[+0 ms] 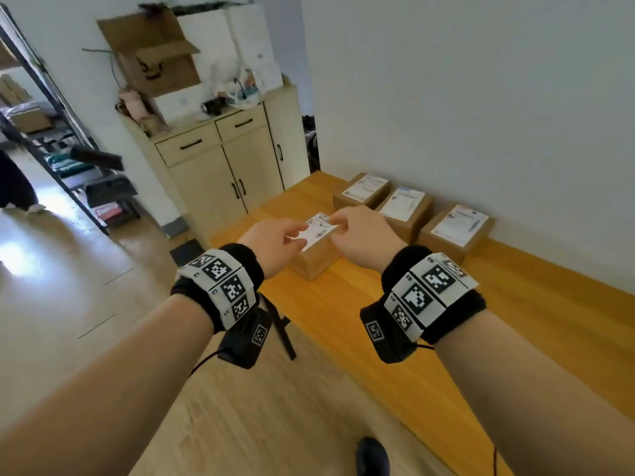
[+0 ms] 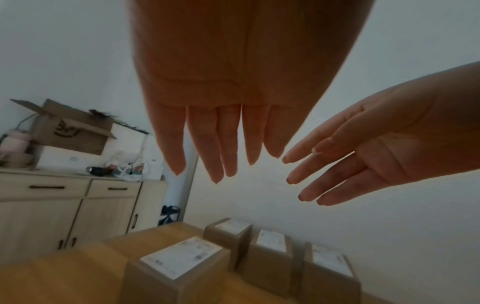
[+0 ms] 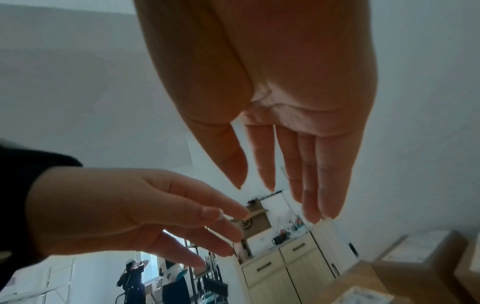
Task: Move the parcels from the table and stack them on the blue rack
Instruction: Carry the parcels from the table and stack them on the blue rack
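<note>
A brown cardboard parcel with a white label stands near the left end of the orange table. Both my hands hover over its top. My left hand and right hand are close together, fingers almost meeting. In the left wrist view the left hand's fingers are straight and spread, well above the parcel. In the right wrist view the right hand's fingers are straight too and hold nothing. Three more labelled parcels stand in a row by the wall.
The dark-framed rack with loaded shelves stands at the far left across the wooden floor. A beige cabinet piled with boxes sits beyond the table's end. Another person is at the left edge. A white wall backs the table.
</note>
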Demonstrator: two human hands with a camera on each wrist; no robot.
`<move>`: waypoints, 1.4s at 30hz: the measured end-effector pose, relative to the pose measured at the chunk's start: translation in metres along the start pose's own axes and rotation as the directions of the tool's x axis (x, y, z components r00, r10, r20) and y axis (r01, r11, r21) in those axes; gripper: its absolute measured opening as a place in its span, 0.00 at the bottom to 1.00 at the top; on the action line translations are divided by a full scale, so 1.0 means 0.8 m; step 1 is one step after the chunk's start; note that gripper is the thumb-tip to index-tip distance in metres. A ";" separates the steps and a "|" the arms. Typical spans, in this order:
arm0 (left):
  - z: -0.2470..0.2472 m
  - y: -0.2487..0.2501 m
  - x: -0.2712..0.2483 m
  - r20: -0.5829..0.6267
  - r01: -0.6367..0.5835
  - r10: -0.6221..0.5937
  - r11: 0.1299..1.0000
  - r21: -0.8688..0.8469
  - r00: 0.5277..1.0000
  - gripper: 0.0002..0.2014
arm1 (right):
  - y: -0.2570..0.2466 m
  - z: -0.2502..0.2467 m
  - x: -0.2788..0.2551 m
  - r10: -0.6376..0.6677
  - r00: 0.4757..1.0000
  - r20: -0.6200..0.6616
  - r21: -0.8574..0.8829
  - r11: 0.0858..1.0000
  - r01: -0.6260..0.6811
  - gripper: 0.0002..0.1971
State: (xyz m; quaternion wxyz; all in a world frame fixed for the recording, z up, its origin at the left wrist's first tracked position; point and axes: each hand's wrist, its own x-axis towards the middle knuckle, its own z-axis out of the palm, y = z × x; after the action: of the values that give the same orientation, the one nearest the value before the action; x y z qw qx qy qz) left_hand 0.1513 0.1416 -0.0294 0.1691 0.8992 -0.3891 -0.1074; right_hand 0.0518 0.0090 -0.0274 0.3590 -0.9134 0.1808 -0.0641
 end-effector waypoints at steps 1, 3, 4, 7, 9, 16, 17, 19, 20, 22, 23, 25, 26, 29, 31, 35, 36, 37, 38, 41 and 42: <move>0.002 -0.010 0.021 0.026 0.028 -0.028 1.000 0.000 0.999 0.20 | 0.005 0.008 0.022 0.021 1.000 0.022 0.011 1.000 -0.022 0.21; 0.008 -0.027 0.058 0.088 0.084 -0.083 0.996 -0.011 0.993 0.21 | 0.013 0.021 0.059 0.049 0.996 0.074 -0.001 0.999 -0.049 0.23; 0.012 -0.036 0.076 0.106 0.106 -0.104 0.994 -0.008 0.989 0.22 | 0.017 0.027 0.076 0.057 0.994 0.091 -0.015 0.998 -0.056 0.23; 0.022 -0.059 0.120 0.148 0.132 -0.133 0.991 0.019 0.980 0.22 | 0.032 0.048 0.124 0.112 0.987 0.114 -0.035 0.993 -0.108 0.25; 0.027 -0.074 0.145 0.186 0.117 -0.122 0.992 0.038 0.975 0.22 | 0.043 0.066 0.150 0.176 0.975 0.137 -0.048 0.984 -0.171 0.25; 0.059 -0.154 0.239 0.363 0.069 -0.090 0.995 0.070 0.928 0.35 | 0.072 0.145 0.214 0.486 0.863 0.137 -0.095 0.874 -0.477 0.56; 0.066 -0.166 0.252 0.408 0.038 -0.059 0.998 0.058 0.911 0.41 | 0.073 0.157 0.219 0.537 0.832 0.136 -0.084 0.844 -0.530 0.59; 0.093 -0.201 0.285 0.490 -0.012 -0.009 0.999 0.038 0.872 0.51 | 0.071 0.180 0.232 0.612 0.783 0.113 -0.032 0.790 -0.613 0.63; 0.106 -0.214 0.294 0.515 -0.019 0.003 1.000 0.025 0.857 0.57 | 0.070 0.189 0.235 0.628 0.770 0.113 -0.008 0.775 -0.632 0.63; 0.120 -0.233 0.308 0.572 -0.065 0.063 0.998 -0.017 0.818 0.63 | 0.065 0.209 0.241 0.668 0.736 0.110 0.062 0.735 -0.676 0.63; 0.117 -0.234 0.307 0.586 -0.090 0.090 0.995 -0.030 0.805 0.64 | 0.063 0.216 0.244 0.682 0.724 0.100 0.110 0.716 -0.690 0.61; 0.108 -0.236 0.302 0.608 -0.137 0.140 0.989 -0.051 0.781 0.63 | 0.057 0.223 0.248 0.712 0.698 0.072 0.213 0.673 -0.708 0.56; 0.107 -0.237 0.302 0.612 -0.153 0.160 0.986 -0.065 0.774 0.62 | 0.055 0.225 0.247 0.727 0.685 0.047 0.248 0.656 -0.713 0.55; 0.100 -0.234 0.296 0.604 -0.229 0.232 0.970 -0.083 0.763 0.55 | 0.050 0.227 0.239 0.754 0.656 -0.042 0.282 0.639 -0.716 0.53; 0.095 -0.227 0.291 0.568 -0.302 0.313 0.946 -0.116 0.762 0.47 | 0.048 0.226 0.229 0.765 0.636 -0.100 0.296 0.633 -0.715 0.52; 0.090 -0.200 0.276 0.490 -0.413 0.447 0.892 -0.183 0.749 0.33 | 0.044 0.213 0.194 0.774 0.595 -0.215 0.357 0.630 -0.690 0.51; 0.089 -0.190 0.270 0.472 -0.439 0.476 0.877 -0.194 0.742 0.33 | 0.042 0.207 0.183 0.771 0.589 -0.243 0.368 0.635 -0.680 0.51; 0.088 -0.179 0.263 0.452 -0.470 0.505 0.860 -0.198 0.735 0.32 | 0.041 0.200 0.170 0.769 0.578 -0.273 0.378 0.639 -0.670 0.51; 0.087 -0.166 0.256 0.434 -0.496 0.528 0.846 -0.194 0.730 0.33 | 0.041 0.194 0.157 0.766 0.566 -0.304 0.392 0.642 -0.658 0.51; 0.084 -0.122 0.227 0.378 -0.572 0.606 0.792 -0.212 0.700 0.34 | 0.046 0.172 0.109 0.737 0.522 -0.430 0.427 0.675 -0.601 0.53; 0.083 -0.106 0.209 0.359 -0.603 0.637 0.768 -0.218 0.682 0.34 | 0.048 0.166 0.086 0.720 0.507 -0.473 0.430 0.691 -0.580 0.54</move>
State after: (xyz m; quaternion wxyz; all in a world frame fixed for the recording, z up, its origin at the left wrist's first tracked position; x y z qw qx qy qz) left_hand 0.2985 0.0582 -0.1337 0.1462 0.6624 -0.6920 -0.2471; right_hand 0.1377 0.0413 -0.1519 0.3744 -0.6588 0.6093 -0.2336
